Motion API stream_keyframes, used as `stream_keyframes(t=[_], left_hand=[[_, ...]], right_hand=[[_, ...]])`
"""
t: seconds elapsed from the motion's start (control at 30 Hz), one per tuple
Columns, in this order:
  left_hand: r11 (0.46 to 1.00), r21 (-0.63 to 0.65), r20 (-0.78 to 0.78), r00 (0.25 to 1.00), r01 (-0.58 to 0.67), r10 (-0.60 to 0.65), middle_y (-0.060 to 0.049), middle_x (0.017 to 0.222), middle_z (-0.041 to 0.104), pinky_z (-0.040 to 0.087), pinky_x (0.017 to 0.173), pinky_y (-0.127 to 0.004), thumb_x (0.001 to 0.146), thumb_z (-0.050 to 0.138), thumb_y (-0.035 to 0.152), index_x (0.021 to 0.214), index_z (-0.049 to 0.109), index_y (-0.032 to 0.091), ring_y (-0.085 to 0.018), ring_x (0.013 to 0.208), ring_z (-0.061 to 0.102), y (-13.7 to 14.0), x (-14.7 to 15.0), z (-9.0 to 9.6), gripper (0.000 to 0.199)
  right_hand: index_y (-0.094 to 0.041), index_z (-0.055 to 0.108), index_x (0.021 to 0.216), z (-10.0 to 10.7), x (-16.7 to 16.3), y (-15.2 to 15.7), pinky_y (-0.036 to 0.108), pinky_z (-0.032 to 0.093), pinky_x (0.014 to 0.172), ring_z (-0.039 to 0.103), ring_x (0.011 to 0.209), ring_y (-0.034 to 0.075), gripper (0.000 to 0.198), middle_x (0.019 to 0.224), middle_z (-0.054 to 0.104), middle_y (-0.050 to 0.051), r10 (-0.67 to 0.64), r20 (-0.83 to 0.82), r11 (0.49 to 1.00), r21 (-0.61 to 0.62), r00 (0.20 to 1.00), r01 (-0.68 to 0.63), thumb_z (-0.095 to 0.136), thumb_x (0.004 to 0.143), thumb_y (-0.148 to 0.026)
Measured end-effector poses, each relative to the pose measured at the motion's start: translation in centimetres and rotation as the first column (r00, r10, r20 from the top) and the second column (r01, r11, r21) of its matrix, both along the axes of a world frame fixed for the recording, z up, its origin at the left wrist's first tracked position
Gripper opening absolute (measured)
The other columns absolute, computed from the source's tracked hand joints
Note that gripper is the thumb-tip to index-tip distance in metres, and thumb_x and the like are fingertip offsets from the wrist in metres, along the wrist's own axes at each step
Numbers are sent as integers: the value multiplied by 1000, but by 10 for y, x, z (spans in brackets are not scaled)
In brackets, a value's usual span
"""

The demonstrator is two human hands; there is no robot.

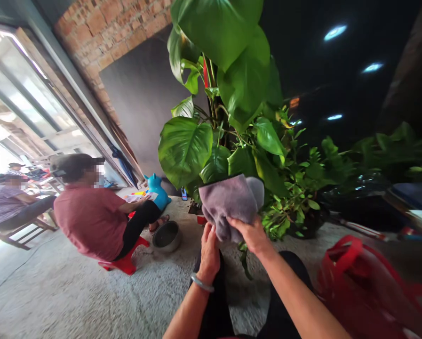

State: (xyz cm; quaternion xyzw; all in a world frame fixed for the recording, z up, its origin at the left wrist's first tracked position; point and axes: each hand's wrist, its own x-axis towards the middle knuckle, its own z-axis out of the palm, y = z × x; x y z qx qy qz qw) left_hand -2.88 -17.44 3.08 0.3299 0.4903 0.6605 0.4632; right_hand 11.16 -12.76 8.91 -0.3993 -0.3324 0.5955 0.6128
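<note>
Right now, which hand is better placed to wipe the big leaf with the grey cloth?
Probably the right hand: it grips the grey cloth, raised just under the big leaf. The left hand sits lower, only touching the cloth's bottom edge.

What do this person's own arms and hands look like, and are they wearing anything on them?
Both forearms are bare, with no sleeves or gloves in view. The left hand has a thin silvery bangle around its wrist. The right hand wears nothing visible: no ring, watch or band.

Daylight floods from the left window (27,103), right side dark (edges warped).
</note>
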Motion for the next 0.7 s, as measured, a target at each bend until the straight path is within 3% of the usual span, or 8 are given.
stream_keyframes(t=[0.1,0.23,0.3,0.37,0.47,0.53,0.6,0.7], left_hand=[[996,-89,-29,1000,-8,6,-5,103,73,53,73,-25,66,92,46,109,74,20,-22,99,68,10,-14,-13,53],[951,-303,-76,997,-54,32,-1,82,70,49,60,-23,50,94,42,95,73,17,-15,73,64,15,-35,-58,56],[927,-376,-66,998,-7,-19,-1,76,69,49,57,-23,47,92,40,89,71,17,-14,66,63,15,-40,-79,52],[922,-383,-68,993,63,-96,-1,73,70,49,57,-23,48,91,39,84,70,17,-14,64,64,15,-39,-93,47],[932,-344,-102,982,112,-156,0,71,70,48,57,-23,50,90,41,82,70,17,-13,63,64,15,-33,-99,44],[936,-335,-122,980,111,-160,0,71,70,49,57,-22,50,91,42,82,71,17,-14,64,64,13,-31,-98,46],[937,-331,-132,978,111,-163,0,73,71,50,58,-23,48,92,42,83,71,17,-14,65,65,11,-32,-95,48],[935,-347,-135,983,69,-123,-2,74,73,51,57,-23,47,93,43,84,72,16,-14,65,66,8,-36,-88,50]], right_hand=[[-22,78,84,-16,14,16,43,63,84,78,93,33,55,88,83,6,-45,-6,991,-124,999,44,97,38,-46],[-22,75,72,-59,33,-18,41,62,64,77,73,32,42,73,80,10,-10,32,967,-255,999,18,94,41,-42],[-21,77,74,-61,38,-38,42,63,63,77,73,33,41,76,80,12,53,26,966,-256,998,-45,95,45,-44],[-20,79,83,-45,40,-43,42,65,71,78,82,33,47,86,83,13,98,5,974,-203,995,-95,97,49,-47],[-20,79,98,-9,43,-21,40,64,81,78,94,32,59,100,84,10,109,-42,988,-106,993,-113,98,50,-48],[-20,78,100,2,46,1,38,63,83,78,97,29,59,103,84,9,81,-76,993,-83,994,-88,95,51,-47],[-21,75,93,-7,50,11,36,62,76,77,87,26,49,95,83,8,33,-83,991,-130,996,-44,91,53,-47],[-22,70,79,-48,55,-9,36,56,56,70,63,24,39,73,77,7,-14,-38,959,-282,999,3,86,56,-49]])
